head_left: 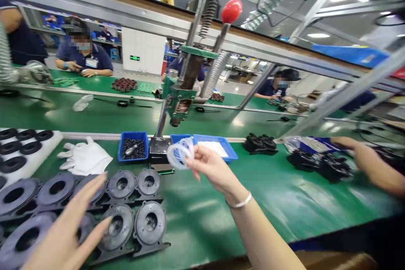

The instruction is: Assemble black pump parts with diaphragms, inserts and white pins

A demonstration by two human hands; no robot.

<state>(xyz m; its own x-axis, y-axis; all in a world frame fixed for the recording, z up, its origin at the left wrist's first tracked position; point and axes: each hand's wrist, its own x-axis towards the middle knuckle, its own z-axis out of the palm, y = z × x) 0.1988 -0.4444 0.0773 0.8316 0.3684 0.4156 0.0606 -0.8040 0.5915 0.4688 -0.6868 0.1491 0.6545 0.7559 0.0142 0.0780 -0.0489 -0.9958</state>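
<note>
Beneath the left hand (61, 234) and right hand (210, 165) spreads a green bench (202, 215). Beyond and left of the right hand stands a press (182, 99); under and around the left hand, dark round housings (150, 222) sit in rows, probably for easy reach. Smallest, the clear rings (180, 154) are pinched in the right hand, likely to keep them bunched. The right forearm (259, 223) slants up and inward; the left hand, blurred, is spread open, holding nothing visible.

Hands (212, 166) bare, right forearm (262, 232) bare; slim silvery bangle (243, 203) round right wrist (234, 195)
</note>
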